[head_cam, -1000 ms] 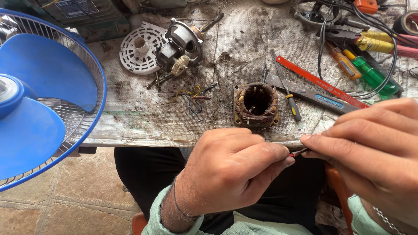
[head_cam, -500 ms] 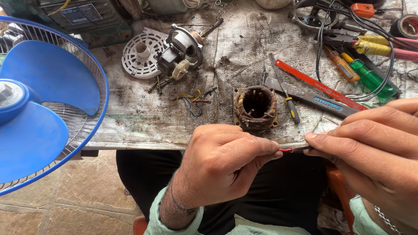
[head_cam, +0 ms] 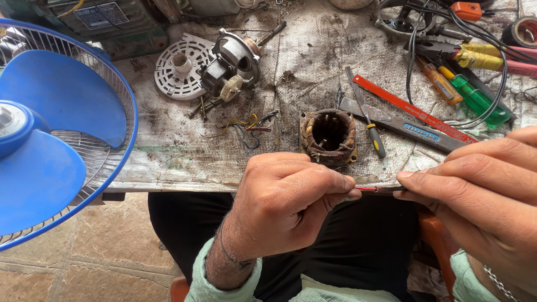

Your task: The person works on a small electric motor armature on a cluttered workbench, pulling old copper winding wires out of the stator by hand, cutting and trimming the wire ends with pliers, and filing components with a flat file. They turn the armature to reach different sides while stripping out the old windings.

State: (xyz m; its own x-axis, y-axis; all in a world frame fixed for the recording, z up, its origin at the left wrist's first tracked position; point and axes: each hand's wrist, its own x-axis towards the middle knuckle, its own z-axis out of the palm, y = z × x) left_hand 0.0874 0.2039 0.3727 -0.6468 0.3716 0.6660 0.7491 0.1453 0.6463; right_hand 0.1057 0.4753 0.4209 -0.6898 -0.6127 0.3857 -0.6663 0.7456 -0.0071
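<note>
Red wire (head_cam: pixel 366 189): short, level, stretched between both hands just below the bench edge, over the lap.
Left hand (head_cam: pixel 288 204): thumb and fingertips pinched together on the wire's left end.
Right hand (head_cam: pixel 481 196): fingertips closed on the wire's right end.
Stator (head_cam: pixel 328 136): on the bench (head_cam: pixel 168 151), just beyond the left hand.
Screwdriver (head_cam: pixel 366 117): beside the stator.
Fan (head_cam: pixel 50 134): blue, far left.
Motor (head_cam: pixel 229 67): behind, by a white disc (head_cam: pixel 179 70).

A repair workshop: a grimy workbench (head_cam: pixel 313 61) strewn with screwdrivers (head_cam: pixel 475 98), a motor stator (head_cam: pixel 328 136) and a dismantled fan (head_cam: pixel 50 140).
</note>
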